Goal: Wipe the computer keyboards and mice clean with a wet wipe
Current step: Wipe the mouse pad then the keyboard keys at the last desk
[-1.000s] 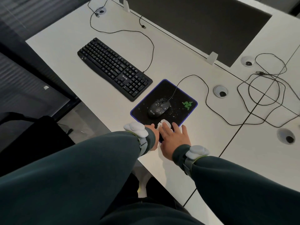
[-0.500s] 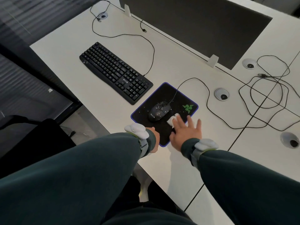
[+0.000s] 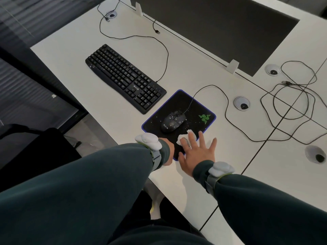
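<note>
Head view: right grip (image 3: 196, 152), spread flat, presses wipe (image 3: 180, 140) beside mouse (image 3: 172, 122); left grip (image 3: 169, 153) unclear.

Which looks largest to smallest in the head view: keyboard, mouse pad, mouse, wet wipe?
1. keyboard and mouse pad: similar area, and the pad is partly hidden, so I do not rank them.
2. mouse.
3. wet wipe, partly under the right hand.

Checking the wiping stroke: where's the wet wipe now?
Head view: wet wipe on the mouse pad's near edge, under the right hand's fingers, near-right of the mouse.
</note>
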